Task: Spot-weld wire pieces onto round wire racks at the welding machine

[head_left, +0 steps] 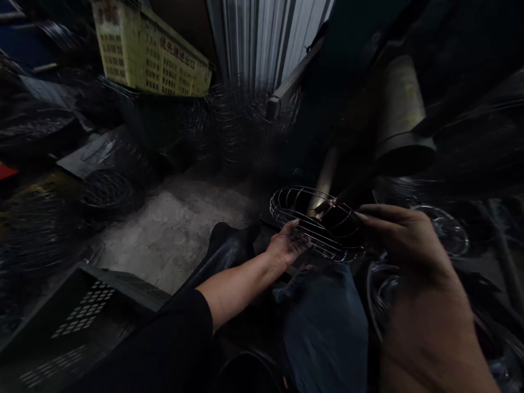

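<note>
A round wire grille [315, 221] of shiny metal rods hangs in front of me, above my lap. My left hand [286, 244] holds its near left rim, fingers curled under the wires. My right hand [403, 234] grips the grille's right edge, thumb on top and fingers closed around it. The grille lies nearly flat, slightly tilted, against a thick brass-coloured rod [323, 183] of a dark machine behind it.
Stacks of similar wire grilles [104, 191] lie on the concrete floor at left and behind. A yellow crate [143, 52] stands at the back left, a dark perforated crate [77, 316] at lower left. More wire rings [446, 229] pile at right. A metal cylinder [403, 114] hangs above.
</note>
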Tool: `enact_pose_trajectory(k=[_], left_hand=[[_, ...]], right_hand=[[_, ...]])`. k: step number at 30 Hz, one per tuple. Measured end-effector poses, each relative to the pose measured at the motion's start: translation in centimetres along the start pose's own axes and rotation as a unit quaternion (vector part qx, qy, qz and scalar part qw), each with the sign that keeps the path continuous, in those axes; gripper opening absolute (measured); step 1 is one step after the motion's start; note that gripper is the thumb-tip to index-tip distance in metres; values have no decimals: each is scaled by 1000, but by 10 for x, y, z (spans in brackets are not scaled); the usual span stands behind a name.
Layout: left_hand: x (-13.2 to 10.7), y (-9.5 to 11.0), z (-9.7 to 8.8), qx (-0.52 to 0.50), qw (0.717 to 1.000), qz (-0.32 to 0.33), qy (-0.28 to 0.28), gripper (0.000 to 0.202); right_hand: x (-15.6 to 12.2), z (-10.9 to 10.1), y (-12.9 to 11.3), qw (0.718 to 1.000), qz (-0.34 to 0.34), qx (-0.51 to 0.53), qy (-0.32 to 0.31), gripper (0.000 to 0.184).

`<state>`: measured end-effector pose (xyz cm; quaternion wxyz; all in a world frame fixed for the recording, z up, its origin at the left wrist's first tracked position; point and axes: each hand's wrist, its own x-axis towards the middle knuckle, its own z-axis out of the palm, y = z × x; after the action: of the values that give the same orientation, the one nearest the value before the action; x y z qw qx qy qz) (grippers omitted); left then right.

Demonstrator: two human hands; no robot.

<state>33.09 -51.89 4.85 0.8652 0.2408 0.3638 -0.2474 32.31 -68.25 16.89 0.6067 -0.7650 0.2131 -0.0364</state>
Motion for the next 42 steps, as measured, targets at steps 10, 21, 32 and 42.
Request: enact_pose_trajectory(k=[10,21,32,42], left_hand=[[-4,0,-3,22,999,-49,-8,26],[-5,5,3,-24,996,-88,-2,41],[-6,6,-37,443,819,359,-67,46],[35,-20,-28,587,548,585,-116,82]], right_hand=[[-7,-34,21,996,61,-38,-49,47],[-1,5,-5,998,-23,-43,-37,46],[-9,-39,38,1000,9,18,16,47],[-27,-31,63,992,12,83,96,41]])
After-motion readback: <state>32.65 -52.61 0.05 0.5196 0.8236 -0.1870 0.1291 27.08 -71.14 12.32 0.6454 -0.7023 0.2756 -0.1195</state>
